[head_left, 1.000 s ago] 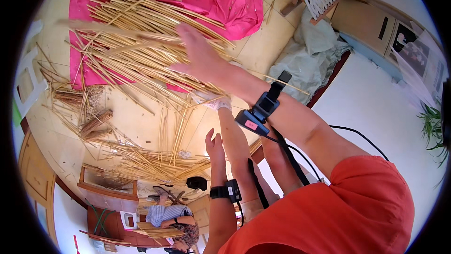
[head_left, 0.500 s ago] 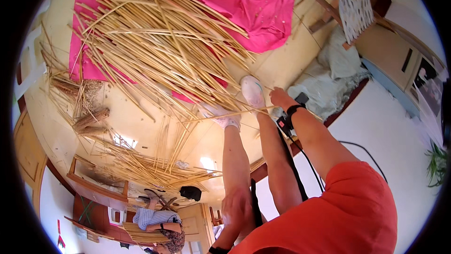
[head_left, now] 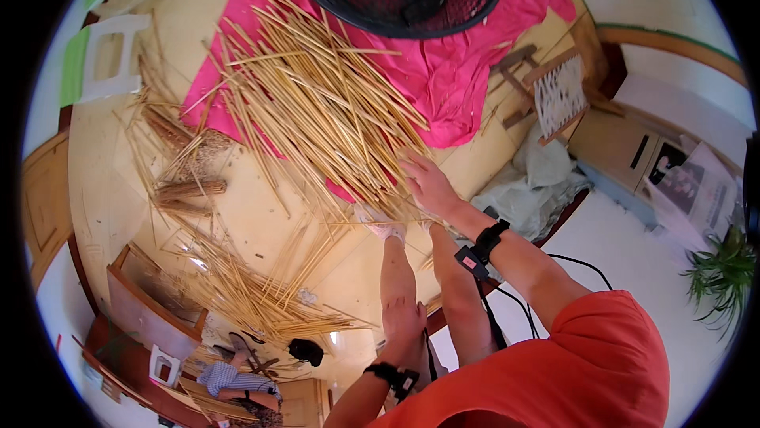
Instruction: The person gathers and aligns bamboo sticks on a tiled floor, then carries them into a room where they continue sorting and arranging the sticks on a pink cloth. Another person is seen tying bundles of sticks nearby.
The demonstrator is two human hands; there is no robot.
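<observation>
A big heap of long straw-coloured stalks [head_left: 317, 95] lies on a bright pink cloth [head_left: 459, 111] in front of my feet. At the heap's near right end is my right hand [head_left: 427, 184], open, with fingers stretched over the stalk ends; I see nothing gripped in it. My left hand [head_left: 404, 321] rests on my left knee, fingers lying flat and holding nothing. A single thin stalk [head_left: 348, 223] lies across near my feet, just below the heap.
A dark plastic basket [head_left: 388, 28] stands at the far edge of the cloth. Loose stalks [head_left: 245, 289] and dark bundles [head_left: 190, 189] lie to the left. On the right are a woven-seat stool [head_left: 560, 97] and a whitish sack [head_left: 532, 178]. Another person [head_left: 241, 384] sits lower left.
My right hand has let go of the thin stalk and moved forward and left to the heap, its fingers now opened. The view has shifted, bringing the basket in. My left hand stays on the knee.
</observation>
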